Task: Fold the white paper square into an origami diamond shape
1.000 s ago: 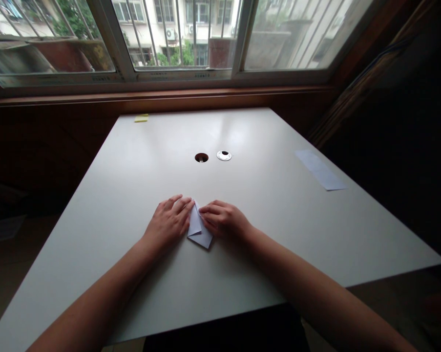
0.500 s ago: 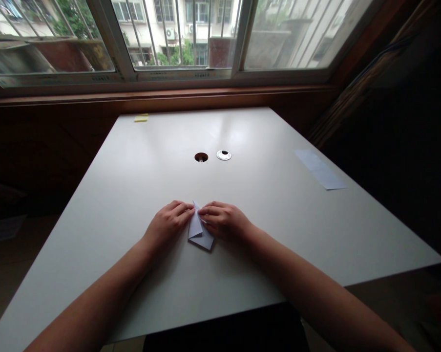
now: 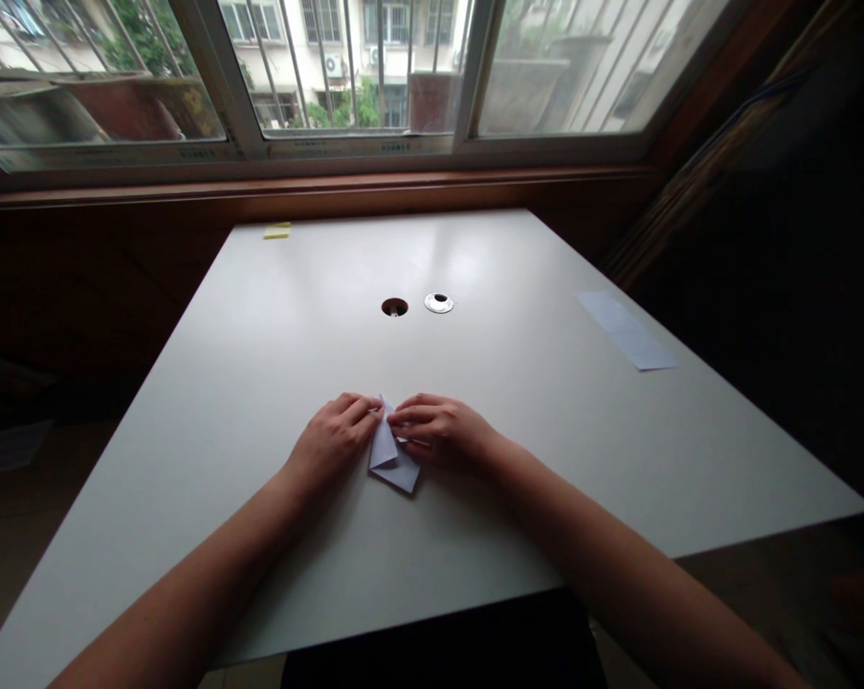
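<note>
A small folded sheet of white paper (image 3: 401, 471) lies on the white table between my hands, its narrow tip pointing away from me and its wider end towards me. One folded flap lies over its left side. My left hand (image 3: 338, 429) is closed, its fingertips pinching the paper's left edge near the tip. From the other side, the fingertips of my right hand (image 3: 435, 426) are closed on the right edge near the tip. Parts of the upper paper are hidden behind the fingers.
The white table (image 3: 295, 335) has a round cable hole (image 3: 394, 307) with its silver ring cover (image 3: 438, 303) beside it. A flat paper strip (image 3: 627, 332) lies near the right edge. Yellow sticky paper (image 3: 277, 231) sits at the far left corner. Beyond is a barred window (image 3: 360, 77).
Almost nothing has moved. The fingers of both hands have shifted very slightly at the paper's tip.
</note>
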Tool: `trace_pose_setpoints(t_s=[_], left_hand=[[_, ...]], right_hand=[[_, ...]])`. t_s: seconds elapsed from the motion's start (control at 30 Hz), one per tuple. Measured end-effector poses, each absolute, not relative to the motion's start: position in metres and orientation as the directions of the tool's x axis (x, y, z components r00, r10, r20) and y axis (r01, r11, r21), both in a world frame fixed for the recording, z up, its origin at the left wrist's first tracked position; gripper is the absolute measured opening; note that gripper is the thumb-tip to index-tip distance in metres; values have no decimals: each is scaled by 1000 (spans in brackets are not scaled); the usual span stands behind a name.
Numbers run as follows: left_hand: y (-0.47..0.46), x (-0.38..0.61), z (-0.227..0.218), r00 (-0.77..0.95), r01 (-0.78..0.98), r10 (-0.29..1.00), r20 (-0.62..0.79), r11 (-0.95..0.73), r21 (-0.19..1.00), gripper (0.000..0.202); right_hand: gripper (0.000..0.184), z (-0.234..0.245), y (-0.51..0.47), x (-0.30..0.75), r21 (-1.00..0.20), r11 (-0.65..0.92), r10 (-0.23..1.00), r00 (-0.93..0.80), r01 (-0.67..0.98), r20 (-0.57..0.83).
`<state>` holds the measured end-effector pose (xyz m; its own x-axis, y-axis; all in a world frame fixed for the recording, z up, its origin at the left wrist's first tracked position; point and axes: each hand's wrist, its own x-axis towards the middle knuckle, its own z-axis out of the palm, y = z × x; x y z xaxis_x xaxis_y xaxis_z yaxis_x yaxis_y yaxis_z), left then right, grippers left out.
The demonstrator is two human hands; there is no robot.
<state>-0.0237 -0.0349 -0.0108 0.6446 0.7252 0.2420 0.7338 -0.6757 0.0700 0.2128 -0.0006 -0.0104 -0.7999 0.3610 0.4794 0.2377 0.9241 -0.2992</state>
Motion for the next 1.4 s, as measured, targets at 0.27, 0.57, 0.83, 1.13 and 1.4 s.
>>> trace_pose_setpoints(t_s=[0.27, 0.57, 0.83, 1.13, 1.4], left_hand=[[-34, -24, -11, 657, 720, 711, 251, -690, 73, 29], [-32, -25, -13, 733, 603, 618, 282, -783, 149, 30], [-32, -26, -22, 747, 549, 583, 318, -812, 198, 34], [-32, -26, -22, 744, 544, 585, 322, -811, 216, 34], [-36, -26, -21, 710, 605, 655, 258, -755, 252, 34]], right_hand=[[19, 3, -6, 219, -455, 865, 429, -787, 214, 444], [19, -15, 14, 225, -443, 832, 540, -666, 333, 515], [18, -16, 14, 221, -245, 864, 503, -725, 440, 470], [21, -14, 11, 218, -214, 878, 477, -746, 428, 464], [21, -19, 14, 222, -277, 847, 532, -712, 454, 459]])
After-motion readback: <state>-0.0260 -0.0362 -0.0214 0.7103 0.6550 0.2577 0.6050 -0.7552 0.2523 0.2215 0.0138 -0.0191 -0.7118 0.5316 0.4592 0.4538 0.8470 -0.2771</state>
